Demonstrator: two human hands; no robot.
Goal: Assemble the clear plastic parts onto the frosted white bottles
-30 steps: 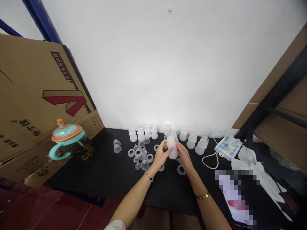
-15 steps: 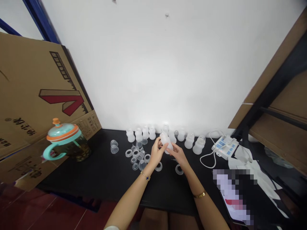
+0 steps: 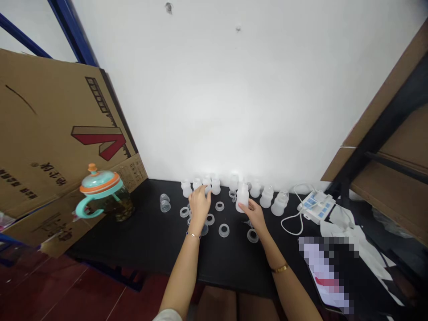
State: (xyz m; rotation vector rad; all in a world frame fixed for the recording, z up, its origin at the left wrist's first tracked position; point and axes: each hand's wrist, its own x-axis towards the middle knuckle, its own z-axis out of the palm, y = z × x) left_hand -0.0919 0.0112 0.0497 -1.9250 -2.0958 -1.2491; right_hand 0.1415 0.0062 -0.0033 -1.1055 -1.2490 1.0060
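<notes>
- The right hand is at the frosted plastic bottle, which stands upright on the black counter, toward the middle of the spread of parts. Its fingers lie close along the bottle's lower side, slightly curved. I cannot tell whether they grip it.
- The left hand is open, fingers spread, over the clear plastic rings and reaching toward the back row of frosted bottles. It holds nothing that shows.
- The bottle looks light, thin-walled and a little slick, with only slight give. A gentle wrap around its body should suit it better than a pinch at the neck.
- The rings look light and stiff, and likely to slide; the rim is the place to pinch.
- Stacked clear cups stand farther left. Beyond them are a teal-lidded glass pitcher and a cardboard sheet. A white corded device lies right.
</notes>
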